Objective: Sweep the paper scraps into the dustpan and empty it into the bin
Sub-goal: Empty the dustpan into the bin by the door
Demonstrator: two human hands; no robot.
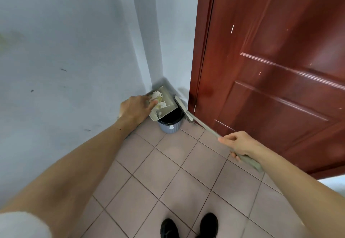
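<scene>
The bin (170,124), small, grey-blue and lined with a black bag, stands on the tiled floor (168,172) in the corner where the pale wall (74,51) meets a narrow strip of wall beside the red-brown door (270,70). The door stands just right of the bin, and the wall closes in on its left and behind, so the corner is tight.

The dustpan (164,105) is held over the bin's mouth, tilted, with its toothed edge low at the front left and its flat back raised toward the corner. The paper scraps (157,98) lie heaped in it, against the fingers. The left hand (137,108) has its grip clamped on the pan's left side, though the motion blur makes it hard to tell exactly where the fingers sit.

The broom (205,127) runs as a long diagonal from lower right up to its head beside the bin, close to the foot of the door. The right hand (238,144) has its grip closed around the handle near its end. Two black shoes (188,226) stand at the bottom edge.
</scene>
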